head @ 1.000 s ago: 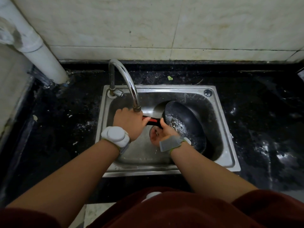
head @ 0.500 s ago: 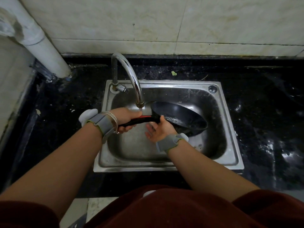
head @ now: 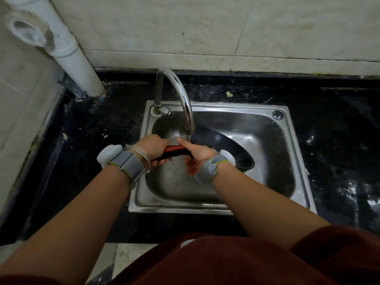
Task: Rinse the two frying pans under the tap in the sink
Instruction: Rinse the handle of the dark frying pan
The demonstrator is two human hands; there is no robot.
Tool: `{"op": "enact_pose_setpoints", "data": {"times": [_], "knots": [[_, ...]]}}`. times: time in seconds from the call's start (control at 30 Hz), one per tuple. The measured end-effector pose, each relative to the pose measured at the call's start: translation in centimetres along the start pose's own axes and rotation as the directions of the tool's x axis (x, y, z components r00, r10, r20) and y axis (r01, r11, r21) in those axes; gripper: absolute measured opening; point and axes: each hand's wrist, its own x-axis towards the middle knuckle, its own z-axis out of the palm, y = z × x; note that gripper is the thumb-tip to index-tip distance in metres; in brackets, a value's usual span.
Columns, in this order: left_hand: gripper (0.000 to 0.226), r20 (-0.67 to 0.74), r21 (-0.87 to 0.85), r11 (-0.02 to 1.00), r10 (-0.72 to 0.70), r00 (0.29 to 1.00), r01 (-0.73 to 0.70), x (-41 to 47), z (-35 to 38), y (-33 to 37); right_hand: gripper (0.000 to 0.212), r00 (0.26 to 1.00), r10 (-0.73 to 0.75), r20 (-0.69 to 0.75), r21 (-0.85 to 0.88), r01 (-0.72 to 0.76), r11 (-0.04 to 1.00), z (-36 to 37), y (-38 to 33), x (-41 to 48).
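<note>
A black frying pan [head: 222,145] is held over the steel sink [head: 294,161], tilted with its bowl to the right. Its red-and-black handle [head: 174,151] points left. My left hand [head: 153,148] is wrapped around the handle's end. My right hand [head: 197,156] is on the handle where it meets the pan, thumb on top and fingers curled under, right below the spout of the chrome tap [head: 178,95]. Water runs onto the right hand. Only one pan is in view.
A black stone counter [head: 102,128] surrounds the sink, wet and speckled with bits. A white drain pipe [head: 70,52] stands at the back left. A tiled wall [head: 226,27] rises behind. A small green scrap [head: 229,94] lies behind the sink.
The pan has tipped from steeply tilted to nearly flat. My left hand has turned over on the handle. My right hand has moved from inside the pan to the handle's base.
</note>
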Motion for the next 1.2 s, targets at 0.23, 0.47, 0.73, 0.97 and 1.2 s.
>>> {"op": "enact_pose_setpoints", "data": {"times": [0.23,0.47,0.73,0.97,1.2], "knots": [[0.025,-0.060,0.421,0.883,0.258,0.964,-0.210,-1.2,1.1,1.4,0.050,0.995,0.076,-0.062,0.210,-0.061,0.976,-1.3,0.5,0.5],[0.040,0.095,0.839,0.358,0.644,0.759,-0.409,-4.1,4.9,2.6,0.031,0.972,0.233,0.012,0.587,-0.196,0.785,-3.4,-0.2,-0.7],[0.028,-0.089,0.197,0.751,0.654,0.751,-0.630,-2.1,3.3,2.3,0.031,0.998,-0.007,0.067,0.881,-0.056,0.471,-5.1,-0.6,-1.7],[0.049,-0.024,0.309,0.497,0.857,0.515,-0.811,0.8,2.9,-3.8,0.022,0.983,0.094,0.155,0.679,-0.175,0.713,-4.6,2.0,-0.8],[0.064,-0.072,0.374,0.426,0.899,0.433,-0.824,2.2,1.9,-3.7,0.023,0.994,0.006,0.105,0.813,-0.089,0.575,-3.5,0.6,0.6]]}}
